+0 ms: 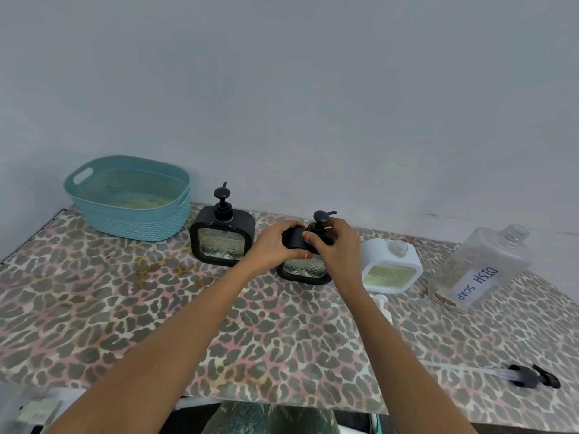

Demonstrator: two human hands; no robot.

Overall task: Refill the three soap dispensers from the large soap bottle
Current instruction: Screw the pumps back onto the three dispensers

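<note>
Three square soap dispensers stand in a row near the wall. The left black dispenser has its pump on. My left hand grips the top of the middle black dispenser. My right hand is closed around that dispenser's black pump at the neck. The white dispenser on the right holds green soap and has an open neck. The large clear bottle labelled "DISH SOAP" stands uncapped at the far right, looking nearly empty.
A teal plastic basket sits at the back left. A white pump lies behind my right forearm. A black pump with a long tube lies near the front right table edge. The table has a leopard-print cover.
</note>
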